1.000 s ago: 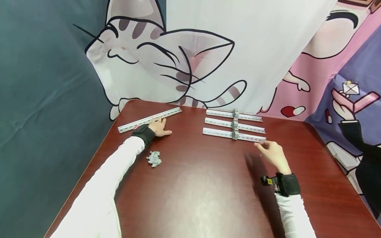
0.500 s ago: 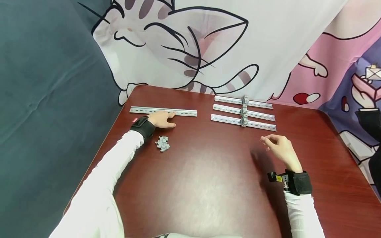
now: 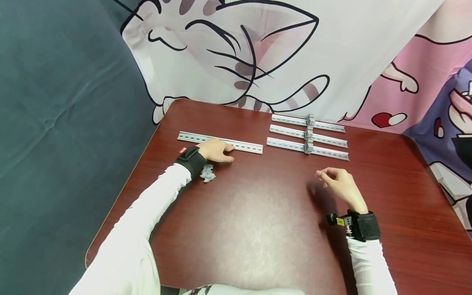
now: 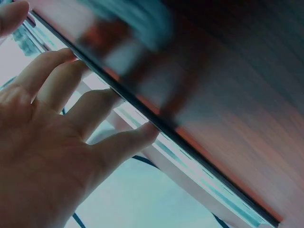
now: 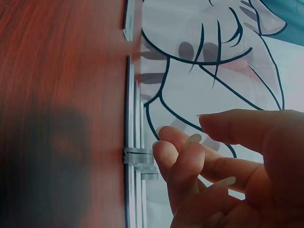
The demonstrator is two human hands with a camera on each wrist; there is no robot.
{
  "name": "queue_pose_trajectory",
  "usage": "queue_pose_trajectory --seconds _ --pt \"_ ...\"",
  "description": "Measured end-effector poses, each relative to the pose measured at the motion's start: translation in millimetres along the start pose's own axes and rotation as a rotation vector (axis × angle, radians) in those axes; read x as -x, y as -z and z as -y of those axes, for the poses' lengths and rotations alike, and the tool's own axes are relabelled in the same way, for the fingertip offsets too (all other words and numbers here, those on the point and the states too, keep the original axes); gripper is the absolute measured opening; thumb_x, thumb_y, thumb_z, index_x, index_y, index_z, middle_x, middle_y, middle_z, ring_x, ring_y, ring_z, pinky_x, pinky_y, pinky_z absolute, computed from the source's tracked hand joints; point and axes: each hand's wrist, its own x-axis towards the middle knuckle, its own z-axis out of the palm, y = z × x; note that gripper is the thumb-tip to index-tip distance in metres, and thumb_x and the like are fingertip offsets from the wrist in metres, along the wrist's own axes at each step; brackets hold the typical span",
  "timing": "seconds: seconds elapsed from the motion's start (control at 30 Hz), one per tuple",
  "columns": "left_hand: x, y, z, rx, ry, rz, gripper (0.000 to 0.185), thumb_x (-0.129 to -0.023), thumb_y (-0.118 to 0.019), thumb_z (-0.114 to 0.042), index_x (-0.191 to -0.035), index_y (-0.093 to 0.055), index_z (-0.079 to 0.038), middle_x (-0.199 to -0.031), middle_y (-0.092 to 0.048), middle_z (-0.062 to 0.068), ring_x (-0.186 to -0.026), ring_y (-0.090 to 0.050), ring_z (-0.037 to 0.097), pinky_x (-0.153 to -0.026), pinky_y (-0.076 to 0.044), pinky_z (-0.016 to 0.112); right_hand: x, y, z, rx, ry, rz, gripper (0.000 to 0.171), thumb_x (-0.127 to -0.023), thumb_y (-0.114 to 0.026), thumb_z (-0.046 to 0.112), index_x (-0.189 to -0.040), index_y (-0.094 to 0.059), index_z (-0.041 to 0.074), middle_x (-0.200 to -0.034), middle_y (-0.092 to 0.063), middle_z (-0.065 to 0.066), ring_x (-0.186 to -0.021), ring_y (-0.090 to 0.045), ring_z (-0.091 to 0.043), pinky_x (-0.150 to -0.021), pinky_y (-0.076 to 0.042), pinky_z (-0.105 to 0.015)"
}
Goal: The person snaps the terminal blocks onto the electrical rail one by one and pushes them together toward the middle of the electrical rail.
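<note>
A dark reddish-brown wood-grain tabletop [image 3: 258,229] with rounded corners is filling most of the head view, its glossy surface throwing back a pale sheen near the middle. Behind it a white cloth printed with a striped cartoon cat [image 3: 236,53] is hanging as a backdrop, a pink and purple cartoon print [image 3: 435,82] is running down the right side, and a dark teal-grey fabric [image 3: 62,102] is covering the left side of the room. The left hand [image 3: 217,150] is lying with straight, spread fingers [image 4: 128,140] pressing on a long slotted metal rail [image 3: 243,145] that is lying flat on the far left part of the tabletop; in the left wrist view the fingertips are meeting the rail's edge, and the picture is blurred. A small grey terminal block [image 3: 208,173] is resting on the tabletop just beside that hand's black wrist strap [image 3: 191,160], partly tucked behind it. On the far right three more rails [image 3: 307,142] are lying parallel and close together, each carrying a grey clip-on block [image 3: 309,135] near its middle. The right hand [image 3: 341,188] is hovering above the tabletop near the closest of those three rails and apart from it, its fingers [image 5: 183,161] loosely curled with the thumb close to the forefinger, grasping nothing and casting a soft shadow on the wood to its left. White sleeves are covering both forearms
</note>
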Motion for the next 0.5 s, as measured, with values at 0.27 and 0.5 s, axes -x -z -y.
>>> queue_pose_trajectory --seconds 0.27,0.5 --pt "-6.9 -4.5 -31.3 -0.004 -0.024 0.022 0.057 -0.089 -0.059 -0.041 -0.138 -0.054 -0.012 -0.139 -0.056 0.006 -0.131 -0.051 0.024 -0.109 -0.039 0.037 -4 -9 -1 -0.006 0.031 0.02 0.043 -0.098 -0.05 0.043 -0.107 -0.069 0.005 -0.084 -0.067 -0.016 -0.072 -0.06 -0.021 -0.059 -0.04 -0.026" --pt "-13.9 -8.4 -48.7 -0.017 -0.071 0.004 0.056 -0.088 -0.06 -0.039 -0.134 -0.058 -0.008 -0.133 -0.061 0.008 -0.126 -0.056 0.025 -0.107 -0.041 0.037 -6 -15 0 0.007 0.046 0.038 0.041 -0.098 -0.051 0.042 -0.107 -0.069 0.007 -0.073 -0.063 -0.007 -0.068 -0.055 -0.016 -0.063 -0.04 -0.027"
